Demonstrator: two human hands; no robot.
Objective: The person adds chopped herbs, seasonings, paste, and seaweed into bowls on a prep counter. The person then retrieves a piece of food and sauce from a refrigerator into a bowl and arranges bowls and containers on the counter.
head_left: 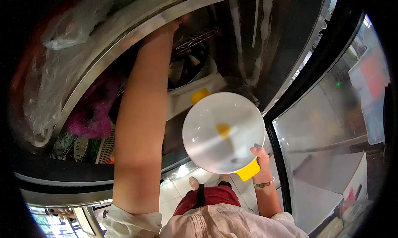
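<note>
My right hand [262,163] grips a round white pot [207,134] with yellow handles, thumb over the rim near the lower yellow handle [248,170]. The pot is tilted so its inside faces me, and a yellowish patch shows in the middle. My left arm [141,113] reaches deep into an open refrigerator. Only a bit of my left hand [180,21] shows at the far end, under the shelf edge; its fingers are hidden. Close below it, a dark round container [195,74] holds pale pieces, with a wire rack [195,41] behind.
A metal shelf edge [103,47] curves above my left arm, with clear plastic bags [45,88] on that shelf. A purple bag [93,109] and a beige basket [107,148] lie left of the arm. On the right stands the open glass door [315,126].
</note>
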